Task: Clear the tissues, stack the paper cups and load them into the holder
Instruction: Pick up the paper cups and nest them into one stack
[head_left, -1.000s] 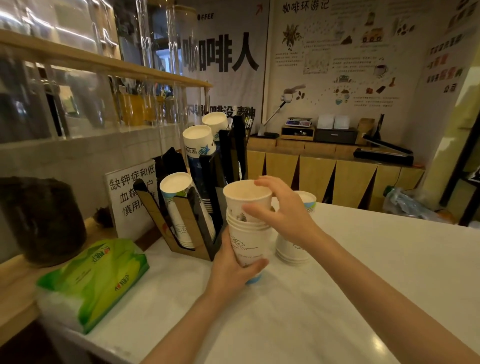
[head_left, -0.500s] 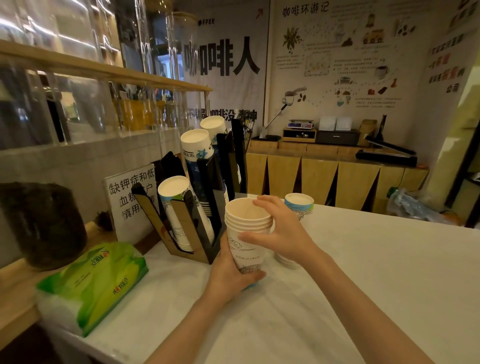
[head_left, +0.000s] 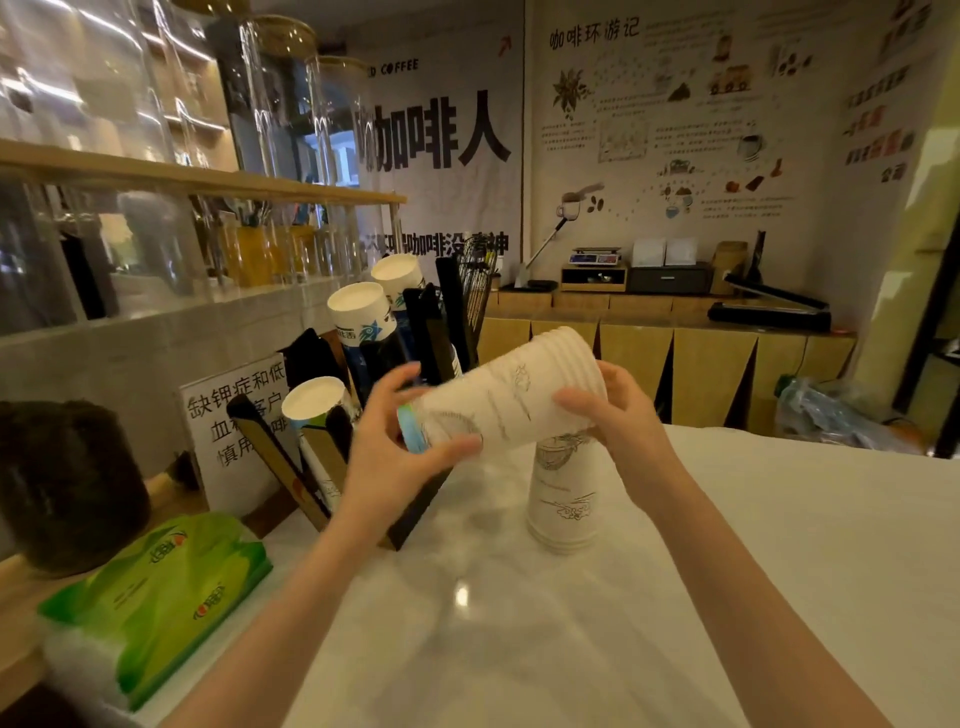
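Cup stack (head_left: 506, 400) lies sideways, rims pointing right.

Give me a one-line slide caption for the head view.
Both hands tip a cup stack sideways beside the holder.

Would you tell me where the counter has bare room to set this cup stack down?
Bare counter lies right of the standing cup stack and toward the near edge. The left is crowded: cup holder, sign, tissue pack.
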